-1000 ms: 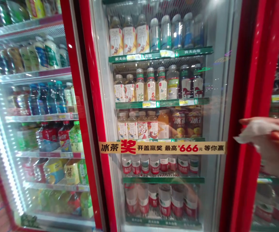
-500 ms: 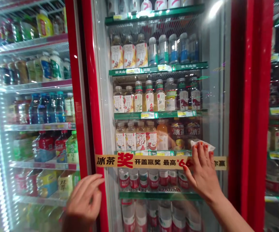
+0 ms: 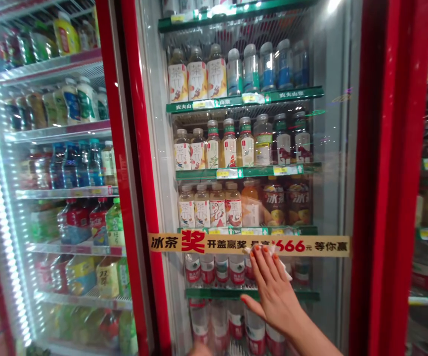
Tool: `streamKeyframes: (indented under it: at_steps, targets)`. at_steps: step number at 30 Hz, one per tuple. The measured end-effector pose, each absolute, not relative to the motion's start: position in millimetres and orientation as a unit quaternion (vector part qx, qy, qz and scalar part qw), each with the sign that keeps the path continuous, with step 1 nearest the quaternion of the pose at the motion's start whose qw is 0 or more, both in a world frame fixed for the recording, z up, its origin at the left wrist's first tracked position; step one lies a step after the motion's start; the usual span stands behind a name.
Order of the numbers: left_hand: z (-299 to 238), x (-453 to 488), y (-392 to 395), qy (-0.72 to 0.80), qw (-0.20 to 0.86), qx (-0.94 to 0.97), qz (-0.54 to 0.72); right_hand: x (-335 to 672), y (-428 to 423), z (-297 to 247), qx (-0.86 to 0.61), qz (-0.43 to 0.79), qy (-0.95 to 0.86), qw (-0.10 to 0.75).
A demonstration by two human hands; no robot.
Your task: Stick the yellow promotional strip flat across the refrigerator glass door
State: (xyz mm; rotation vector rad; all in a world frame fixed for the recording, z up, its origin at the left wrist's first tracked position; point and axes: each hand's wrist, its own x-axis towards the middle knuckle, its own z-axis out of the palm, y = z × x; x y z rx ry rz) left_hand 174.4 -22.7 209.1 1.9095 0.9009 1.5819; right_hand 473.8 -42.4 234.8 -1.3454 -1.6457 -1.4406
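Okay so, head cam view straight at a drinks cooler. The right hand [image 3: 273, 291] sits at about 5 o'clock, with the forearm coming in from the bottom right corner and angling up. The palm faces the glass door [image 3: 328, 148], the fingers point up and a bit left, and the thumb sticks out to the left, so the hand is pretty much flat and open with the fingers slightly spread. A crumpled white cloth [image 3: 283, 267] is trapped under the hand, with the orange-painted fingertips [image 3: 262, 254] pressing it to the glass, so it's held flat against the door rather than pinched. The cloth's top edge touches the lower edge of a yellow promo strip [image 3: 310, 245] stuck across the door, and the fingertips overlap that strip a little.

The left hand [image 3: 199, 350] is barely in shot, just a sliver at the very bottom around 6 o'clock, so I can't tell what its fingers are doing or if they've got anything.

Behind the glass, bottles with red labels [image 3: 221, 269] stand on a green shelf [image 3: 251, 293] right behind the hand. A red door frame [image 3: 143, 148] runs up at 9 o'clock, with another lit cooler door [image 3: 65, 148] past it.
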Motion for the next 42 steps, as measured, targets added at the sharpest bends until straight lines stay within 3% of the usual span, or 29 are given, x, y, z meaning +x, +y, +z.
streamKeyframes:
  at_steps: [2, 4, 7, 9, 12, 14, 20, 23, 25, 27, 29, 33, 36, 40, 42]
  targets:
    - [227, 204, -8, 0.313, 0.177, 0.682, 0.636, 489, -43, 259, -0.532, -0.524, -0.589, 0.308]
    - [258, 229, 16, 0.300, -0.014, 0.634, 0.712, 514, -45, 290, -0.594, -0.493, -0.507, 0.384]
    - [299, 249, 54, 0.335, -0.210, 0.633, 0.666, 528, -44, 323, -0.632, -0.463, -0.413, 0.463]
    - [310, 250, 72, 0.349, -0.262, 0.639, 0.633, 515, -40, 320, -0.612, -0.485, -0.444, 0.438]
    - [304, 247, 84, 0.353, -0.281, 0.642, 0.620, 495, -38, 288, -0.521, -0.557, -0.561, 0.322]
    - [298, 246, 85, 0.354, -0.287, 0.640, 0.619, 503, -43, 269, -0.499, -0.568, -0.588, 0.287]
    - [300, 248, 83, 0.355, -0.306, 0.640, 0.609, 532, -46, 309, -0.626, -0.451, -0.413, 0.484]
    - [299, 240, 84, 0.350, -0.306, 0.653, 0.598, 495, -32, 307, -0.577, -0.500, -0.501, 0.408]
    - [295, 232, 87, 0.342, -0.308, 0.663, 0.591, 481, -31, 282, -0.510, -0.543, -0.592, 0.309]
    - [288, 225, 91, 0.332, -0.315, 0.666, 0.589, 492, -39, 259, -0.498, -0.552, -0.613, 0.266]
    - [282, 221, 94, 0.328, -0.319, 0.664, 0.592, 520, -52, 256, -0.566, -0.523, -0.549, 0.323]
    - [277, 221, 97, 0.333, -0.312, 0.659, 0.598, 543, -56, 301, -0.631, -0.461, -0.415, 0.465]
    - [279, 222, 96, 0.334, -0.309, 0.660, 0.598, 508, -42, 307, -0.597, -0.473, -0.494, 0.418]
    - [281, 222, 95, 0.327, -0.316, 0.659, 0.599, 491, -43, 261, -0.527, -0.532, -0.595, 0.291]
    - [281, 223, 94, 0.326, -0.320, 0.659, 0.598, 514, -52, 254, -0.557, -0.519, -0.564, 0.319]
